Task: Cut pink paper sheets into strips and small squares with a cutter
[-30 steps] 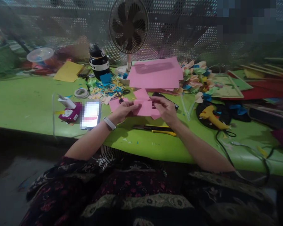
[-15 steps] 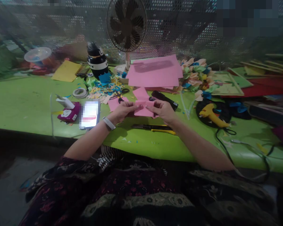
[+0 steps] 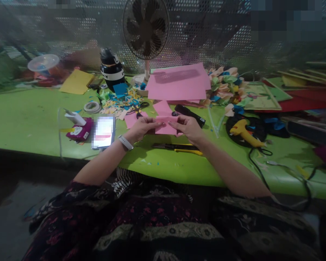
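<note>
A small piece of pink paper (image 3: 165, 128) is pinched between both hands above the table. My left hand (image 3: 143, 127), with a white band at the wrist, closes its thumb and fingers on the left side. My right hand (image 3: 188, 127) grips the right side in the same way, thumbs close together. Beyond the hands lie another pink piece (image 3: 163, 108), scissors (image 3: 141, 107) and a black stapler-like object (image 3: 191, 115). Nearer to me is a yellow and black utility knife (image 3: 187, 148).
A lit phone (image 3: 103, 132) and a purple device (image 3: 80, 131) lie to the left. Pink sheets (image 3: 179, 85) are stacked before a fan (image 3: 146, 29). Paper scraps (image 3: 125, 103) and a black bottle (image 3: 112, 70) stand behind. A yellow glue gun (image 3: 246, 133) with a cord lies right.
</note>
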{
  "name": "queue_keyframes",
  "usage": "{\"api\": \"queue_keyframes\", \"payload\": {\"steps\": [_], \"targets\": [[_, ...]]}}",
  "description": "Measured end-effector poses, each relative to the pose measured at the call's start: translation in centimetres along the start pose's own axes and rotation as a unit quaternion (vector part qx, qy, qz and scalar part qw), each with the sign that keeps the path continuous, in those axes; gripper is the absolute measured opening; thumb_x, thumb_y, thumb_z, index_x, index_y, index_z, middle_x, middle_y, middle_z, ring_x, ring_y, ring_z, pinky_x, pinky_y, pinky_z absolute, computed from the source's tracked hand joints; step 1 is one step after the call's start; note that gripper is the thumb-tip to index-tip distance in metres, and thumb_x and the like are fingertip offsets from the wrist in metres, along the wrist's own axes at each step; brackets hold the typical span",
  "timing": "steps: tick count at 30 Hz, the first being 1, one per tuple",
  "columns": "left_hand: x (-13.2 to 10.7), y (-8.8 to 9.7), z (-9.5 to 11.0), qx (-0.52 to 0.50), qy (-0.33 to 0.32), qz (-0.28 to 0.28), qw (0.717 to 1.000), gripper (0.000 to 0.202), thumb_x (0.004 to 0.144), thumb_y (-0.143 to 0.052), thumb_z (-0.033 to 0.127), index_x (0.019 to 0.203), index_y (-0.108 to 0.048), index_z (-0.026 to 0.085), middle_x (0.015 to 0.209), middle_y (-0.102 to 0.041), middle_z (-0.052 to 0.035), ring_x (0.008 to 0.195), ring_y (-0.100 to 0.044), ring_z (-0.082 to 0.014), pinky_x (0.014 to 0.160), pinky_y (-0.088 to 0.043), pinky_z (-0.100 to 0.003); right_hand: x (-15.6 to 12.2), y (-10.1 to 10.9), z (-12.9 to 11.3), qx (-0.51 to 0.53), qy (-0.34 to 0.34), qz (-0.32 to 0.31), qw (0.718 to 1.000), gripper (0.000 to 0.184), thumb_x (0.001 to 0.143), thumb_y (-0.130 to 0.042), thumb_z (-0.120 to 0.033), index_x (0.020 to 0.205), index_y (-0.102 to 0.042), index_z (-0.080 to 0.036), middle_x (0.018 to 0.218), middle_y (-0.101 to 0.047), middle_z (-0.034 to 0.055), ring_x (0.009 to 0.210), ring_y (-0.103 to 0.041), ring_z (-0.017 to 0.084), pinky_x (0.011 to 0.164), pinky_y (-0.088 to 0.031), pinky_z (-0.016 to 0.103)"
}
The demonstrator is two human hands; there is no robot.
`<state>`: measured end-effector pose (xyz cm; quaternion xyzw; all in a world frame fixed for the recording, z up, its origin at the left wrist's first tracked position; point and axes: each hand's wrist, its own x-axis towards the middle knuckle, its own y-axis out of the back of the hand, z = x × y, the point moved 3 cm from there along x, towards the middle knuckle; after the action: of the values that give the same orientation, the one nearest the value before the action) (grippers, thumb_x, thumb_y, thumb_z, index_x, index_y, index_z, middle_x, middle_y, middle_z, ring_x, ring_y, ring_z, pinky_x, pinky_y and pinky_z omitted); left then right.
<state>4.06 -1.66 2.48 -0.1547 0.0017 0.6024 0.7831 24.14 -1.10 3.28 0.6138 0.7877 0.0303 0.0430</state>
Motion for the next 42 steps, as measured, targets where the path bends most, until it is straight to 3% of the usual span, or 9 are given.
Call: {"api": "queue_keyframes", "payload": {"steps": [10,16,24,31,36,42], "targets": [[-0.2,-0.2,0.3,0.017,-0.013,0.007,1.0,0.023,0.069,-0.097,0.024,0.067,-0.075,0.015,0.061,-0.067,0.0005,0.054,-0.052,-0.0056,0.054,-0.043,-0.021,0.0,-0.1,-0.1,0.02,-0.013,0.0,1.0,0.049,0.059,-0.098,-0.054,0.079,-0.072,-0.019,0.063,-0.064,-0.0015,0.051,-0.051,0.009,0.04,-0.04,0.022],[-0.2,-0.1,0.2,0.021,-0.009,0.012,1.0,0.028,0.066,-0.098,0.027,0.068,-0.074,0.014,0.066,-0.069,-0.001,0.055,-0.054,-0.006,0.053,-0.041,-0.021,0.1,-0.1,0.2,0.037,-0.026,-0.003,0.999,0.042,0.065,-0.095,-0.049,0.085,-0.075,-0.018,0.067,-0.068,0.0,0.051,-0.053,0.01,0.04,-0.041,0.023],[0.0,0.1,0.1,0.04,-0.037,0.007,0.998,0.038,0.064,-0.099,0.032,0.058,-0.065,0.016,0.055,-0.059,0.0025,0.048,-0.046,-0.0045,0.048,-0.029,-0.022,0.1,-0.2,0.2,0.043,-0.035,0.004,0.998,0.042,0.065,-0.096,-0.047,0.086,-0.076,-0.016,0.066,-0.067,-0.0002,0.051,-0.054,0.01,0.04,-0.041,0.022],[0.0,0.2,0.0,0.051,-0.032,-0.001,0.998,0.034,0.067,-0.097,0.031,0.06,-0.068,0.015,0.058,-0.063,0.0013,0.051,-0.048,-0.0051,0.05,-0.034,-0.022,0.0,-0.2,0.0,0.019,-0.02,0.0,1.0,0.048,0.06,-0.096,-0.053,0.081,-0.071,-0.018,0.062,-0.062,-0.0027,0.049,-0.051,0.009,0.04,-0.039,0.022],[-0.1,0.0,-0.2,0.084,-0.022,-0.055,0.995,0.028,0.069,-0.096,0.033,0.073,-0.076,0.014,0.074,-0.074,-0.0039,0.064,-0.06,-0.0081,0.059,-0.043,-0.022,-0.2,-0.1,-0.5,-0.031,-0.003,-0.013,0.999,0.055,0.056,-0.094,-0.063,0.079,-0.072,-0.019,0.063,-0.064,-0.0018,0.054,-0.052,0.009,0.045,-0.042,0.022],[-0.2,0.0,-0.1,0.131,-0.03,-0.088,0.987,0.029,0.073,-0.094,0.034,0.064,-0.073,0.015,0.061,-0.065,0.0,0.054,-0.049,-0.0056,0.053,-0.036,-0.021,-0.4,-0.3,-1.0,-0.061,0.041,-0.026,0.997,0.056,0.06,-0.088,-0.072,0.069,-0.069,-0.02,0.059,-0.059,-0.0024,0.053,-0.047,0.01,0.045,-0.042,0.025]]}}
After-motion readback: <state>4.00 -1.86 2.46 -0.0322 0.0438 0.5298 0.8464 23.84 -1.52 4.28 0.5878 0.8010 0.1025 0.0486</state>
